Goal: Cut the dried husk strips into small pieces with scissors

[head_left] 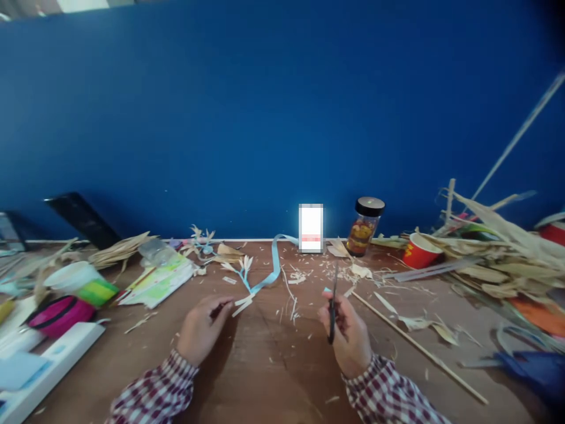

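Observation:
Between the fingertips of my left hand [205, 327] are the pale strip ends of a small husk flower [246, 272]. Its cream petals point away from me, and its stem is wrapped in light blue. From that stem a light blue ribbon [275, 262] curls toward the back of the table. My right hand [348, 335] is closed around a pair of scissors [334, 300], blades pointing up and away. A tiny blue bit shows by the right fingertips; whether they grip it is unclear. The hands are well apart, both above the brown table [265, 377].
A glowing, blurred-out screen [311, 228] and a black-lidded jar [365, 227] stand at the back. To the right are a red cup [421, 251], piled dry husks [477, 247], a thin stick [419, 347] and a blue glue gun [529, 365]. A white power strip [66, 359] lies left.

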